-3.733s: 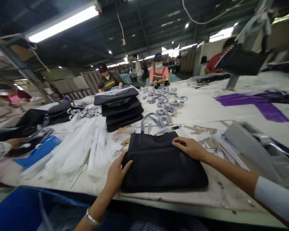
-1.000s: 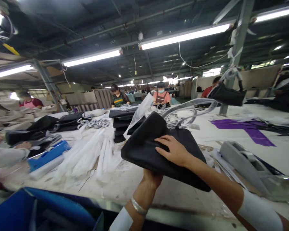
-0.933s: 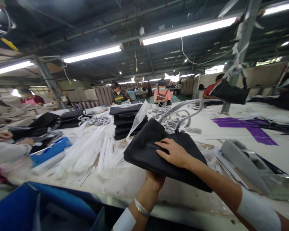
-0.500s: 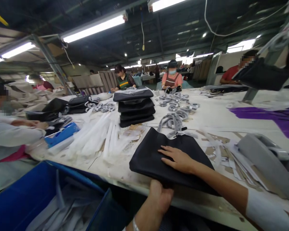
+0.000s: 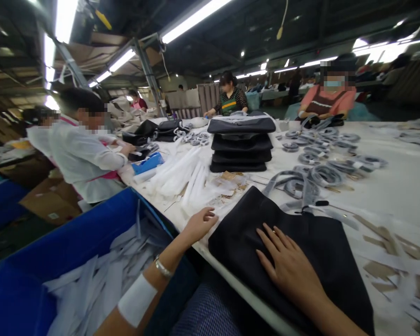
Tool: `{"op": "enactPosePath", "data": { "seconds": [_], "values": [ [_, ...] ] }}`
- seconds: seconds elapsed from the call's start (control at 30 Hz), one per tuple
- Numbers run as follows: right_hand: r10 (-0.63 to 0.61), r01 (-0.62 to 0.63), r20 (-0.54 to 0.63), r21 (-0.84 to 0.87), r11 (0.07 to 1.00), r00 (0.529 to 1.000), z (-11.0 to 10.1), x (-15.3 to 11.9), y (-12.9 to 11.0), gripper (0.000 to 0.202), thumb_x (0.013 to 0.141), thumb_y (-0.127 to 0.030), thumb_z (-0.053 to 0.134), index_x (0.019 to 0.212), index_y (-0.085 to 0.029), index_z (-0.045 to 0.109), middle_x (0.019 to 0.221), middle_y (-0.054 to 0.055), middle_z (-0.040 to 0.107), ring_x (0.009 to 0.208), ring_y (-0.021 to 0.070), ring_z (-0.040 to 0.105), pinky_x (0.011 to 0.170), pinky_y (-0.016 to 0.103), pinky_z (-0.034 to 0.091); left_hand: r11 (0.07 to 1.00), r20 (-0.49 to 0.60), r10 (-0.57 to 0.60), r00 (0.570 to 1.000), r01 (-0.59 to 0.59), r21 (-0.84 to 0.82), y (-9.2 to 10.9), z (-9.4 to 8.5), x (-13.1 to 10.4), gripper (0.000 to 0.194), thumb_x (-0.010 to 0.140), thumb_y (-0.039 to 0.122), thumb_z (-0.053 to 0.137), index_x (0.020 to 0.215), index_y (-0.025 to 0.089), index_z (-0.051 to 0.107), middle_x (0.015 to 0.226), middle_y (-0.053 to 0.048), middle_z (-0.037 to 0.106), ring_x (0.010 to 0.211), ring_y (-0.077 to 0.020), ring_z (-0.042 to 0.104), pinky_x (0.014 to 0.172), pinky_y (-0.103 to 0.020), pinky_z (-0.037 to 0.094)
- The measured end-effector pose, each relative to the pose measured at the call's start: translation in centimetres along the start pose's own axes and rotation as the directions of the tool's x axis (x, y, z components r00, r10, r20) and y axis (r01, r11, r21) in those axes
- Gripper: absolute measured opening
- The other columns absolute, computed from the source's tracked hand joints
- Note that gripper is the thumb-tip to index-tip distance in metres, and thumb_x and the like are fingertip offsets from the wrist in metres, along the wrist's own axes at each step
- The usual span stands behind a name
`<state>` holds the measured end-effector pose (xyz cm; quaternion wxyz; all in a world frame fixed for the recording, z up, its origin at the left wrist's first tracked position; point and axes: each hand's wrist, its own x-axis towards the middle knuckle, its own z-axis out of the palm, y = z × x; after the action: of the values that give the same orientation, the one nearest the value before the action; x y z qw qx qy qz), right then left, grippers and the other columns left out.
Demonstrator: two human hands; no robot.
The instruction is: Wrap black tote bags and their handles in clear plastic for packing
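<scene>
A black bag [image 5: 311,242] lies flat along the near edge of the table, with a grey strap [image 5: 304,186] reaching back from its top. Spread across the bag's upper face is my right hand [image 5: 287,261], its fingers apart and a ring on one of them. My left hand [image 5: 200,225] hangs just off the bag's left corner with fingers loosely bent and nothing visible in it. Just beyond that hand are clear plastic sleeves [image 5: 182,175]. Farther back rises a stack of folded black bags [image 5: 243,144].
A blue bin [image 5: 91,210] holding pale plastic strips [image 5: 91,280] stands at left, below the table [image 5: 406,182]. Coiled grey straps [image 5: 325,172] lie behind the bag; paper scraps [image 5: 381,270] are at right. Co-workers stand to the left and across the table.
My left hand has left the bag's front edge and moved up and left toward the plastic sleeves. My right hand stays on the bag. The view has swung left.
</scene>
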<state>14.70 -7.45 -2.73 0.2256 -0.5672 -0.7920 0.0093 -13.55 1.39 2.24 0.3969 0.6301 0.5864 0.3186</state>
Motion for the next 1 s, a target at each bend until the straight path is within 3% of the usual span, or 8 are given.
{"op": "enactPosePath", "data": {
  "seconds": [0.13, 0.23, 0.3, 0.37, 0.5, 0.7, 0.87, 1.0],
  "values": [
    [-0.051, 0.049, -0.030, -0.060, 0.997, 0.998, 0.6, -0.1, 0.6, 0.058, 0.091, -0.049, 0.052, 0.144, -0.023, 0.049, 0.151, 0.011, 0.044, 0.137, 0.0391, 0.041, 0.104, 0.059, 0.041, 0.999, 0.074, -0.028, 0.997, 0.030, -0.029, -0.6, 2.0, 2.3, 0.062, 0.073, 0.042, 0.070, 0.128, 0.014, 0.060, 0.081, -0.003, 0.070, 0.065, -0.0175, 0.065, 0.059, -0.027, 0.051],
    [-0.078, 0.074, -0.043, -0.098, 0.992, 0.996, 1.0, -0.2, 0.9, 0.061, 0.091, -0.050, 0.052, 0.146, -0.024, 0.047, 0.151, 0.010, 0.043, 0.137, 0.0380, 0.041, 0.105, 0.058, 0.042, 0.998, 0.058, -0.016, 0.998, 0.019, -0.054, -1.1, 2.7, 2.2, 0.055, 0.078, 0.046, 0.066, 0.120, 0.011, 0.064, 0.073, -0.002, 0.069, 0.063, -0.0181, 0.064, 0.059, -0.028, 0.051],
    [-0.077, 0.071, -0.055, -0.104, 0.992, 0.996, 1.1, -0.2, 1.0, 0.062, 0.091, -0.050, 0.052, 0.148, -0.025, 0.044, 0.153, 0.009, 0.041, 0.138, 0.0371, 0.040, 0.107, 0.058, 0.040, 0.998, 0.037, 0.007, 0.999, -0.005, -0.062, -1.4, 3.0, 1.8, 0.043, 0.085, 0.049, 0.057, 0.106, 0.013, 0.070, 0.080, -0.005, 0.072, 0.073, -0.0209, 0.068, 0.068, -0.030, 0.054],
    [-0.075, 0.070, -0.054, -0.099, 0.993, 0.996, 1.0, -0.3, 0.8, 0.063, 0.091, -0.048, 0.053, 0.149, -0.028, 0.041, 0.155, 0.006, 0.038, 0.140, 0.0364, 0.038, 0.110, 0.059, 0.035, 0.996, 0.003, 0.057, 0.998, -0.057, -0.065, -1.5, 3.4, 1.4, 0.042, 0.091, 0.048, 0.047, 0.100, 0.017, 0.073, 0.100, -0.007, 0.074, 0.094, -0.0242, 0.069, 0.084, -0.035, 0.054],
    [-0.059, 0.059, -0.003, -0.040, 0.997, 0.998, 0.6, -0.2, 0.2, 0.061, 0.093, -0.043, 0.054, 0.151, -0.033, 0.037, 0.156, 0.002, 0.036, 0.141, 0.0348, 0.037, 0.114, 0.059, 0.030, 0.982, -0.007, 0.129, 0.992, -0.129, -0.141, -1.5, 4.2, 0.7, 0.042, 0.094, 0.043, 0.042, 0.117, 0.020, 0.070, 0.119, -0.005, 0.072, 0.118, -0.0258, 0.062, 0.107, -0.040, 0.043],
    [-0.042, 0.043, 0.028, -0.028, 0.999, 0.999, 0.1, 0.0, -0.4, 0.062, 0.093, -0.041, 0.055, 0.151, -0.034, 0.035, 0.157, 0.001, 0.033, 0.141, 0.0333, 0.038, 0.113, 0.055, 0.035, 0.929, 0.137, 0.100, 0.985, -0.043, -0.368, -1.3, 4.0, 0.2, 0.042, 0.092, 0.042, 0.050, 0.123, 0.021, 0.066, 0.122, -0.005, 0.070, 0.123, -0.0247, 0.059, 0.111, -0.041, 0.039],
    [-0.068, 0.075, 0.054, -0.155, 0.985, 0.996, -0.1, -0.1, -0.4, 0.061, 0.094, -0.043, 0.053, 0.152, -0.031, 0.036, 0.157, 0.002, 0.034, 0.140, 0.0310, 0.039, 0.111, 0.051, 0.040, 0.750, 0.054, -0.095, 0.994, 0.107, -0.653, -0.6, 3.9, 0.6, 0.042, 0.085, 0.046, 0.063, 0.113, 0.015, 0.068, 0.120, -0.012, 0.071, 0.114, -0.0274, 0.064, 0.099, -0.040, 0.048],
    [-0.087, 0.091, 0.027, -0.200, 0.975, 0.996, 0.0, -0.1, -0.4, 0.060, 0.095, -0.043, 0.052, 0.151, -0.029, 0.037, 0.156, 0.003, 0.036, 0.140, 0.0295, 0.040, 0.111, 0.048, 0.041, 0.736, -0.030, -0.087, 0.996, 0.044, -0.676, 0.4, 3.9, 2.0, 0.044, 0.079, 0.045, 0.072, 0.109, 0.013, 0.069, 0.113, -0.015, 0.073, 0.109, -0.0279, 0.067, 0.097, -0.039, 0.048]
  ]
}}
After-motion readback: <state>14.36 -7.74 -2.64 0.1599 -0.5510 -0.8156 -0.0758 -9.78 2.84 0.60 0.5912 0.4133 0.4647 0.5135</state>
